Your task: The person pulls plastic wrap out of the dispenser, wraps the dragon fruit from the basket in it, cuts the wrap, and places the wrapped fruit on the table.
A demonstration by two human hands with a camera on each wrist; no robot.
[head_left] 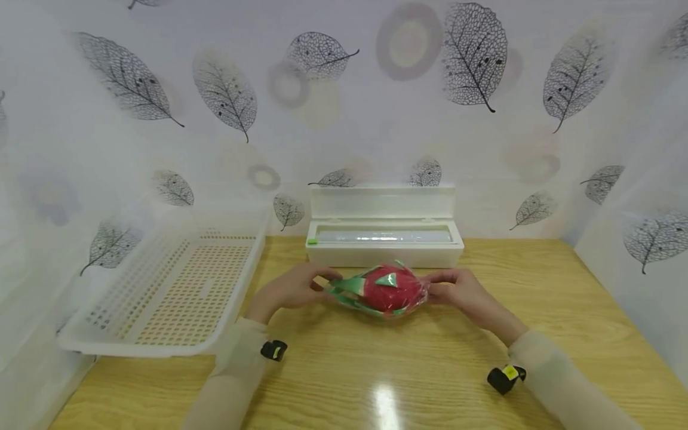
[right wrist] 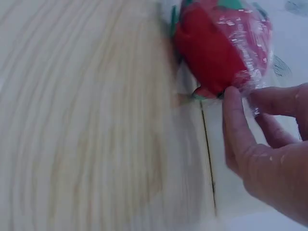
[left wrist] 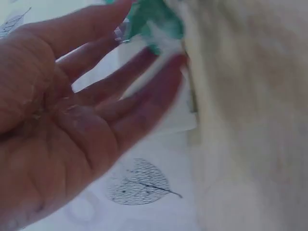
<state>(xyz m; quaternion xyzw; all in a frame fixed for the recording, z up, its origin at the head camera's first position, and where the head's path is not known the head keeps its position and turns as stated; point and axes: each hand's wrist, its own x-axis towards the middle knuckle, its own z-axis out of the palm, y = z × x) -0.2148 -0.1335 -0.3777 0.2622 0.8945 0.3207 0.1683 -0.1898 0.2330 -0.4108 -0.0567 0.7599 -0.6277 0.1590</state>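
A red dragon fruit [head_left: 389, 291] with green scales, covered in clear plastic wrap, lies sideways between the two hands. At its green leafy end, my left hand [head_left: 298, 286] pinches with thumb and forefinger, the other fingers loosely spread. The left wrist view catches only the green tips [left wrist: 154, 21] past the left hand [left wrist: 72, 106]. My right hand [head_left: 464, 295] pinches the gathered wrap at the red end. Up close, thumb and fingers of the right hand [right wrist: 269, 144] meet at the bunched film [right wrist: 252, 79]. Whether the fruit touches the table cannot be told.
Behind the fruit stands a white box [head_left: 384, 257], lid raised, with a roll of cling film [head_left: 384, 236] inside. A white perforated basket [head_left: 231, 325] sits at the left. Leaf-patterned sheeting [head_left: 376, 137] rises behind the wooden table [head_left: 333, 382].
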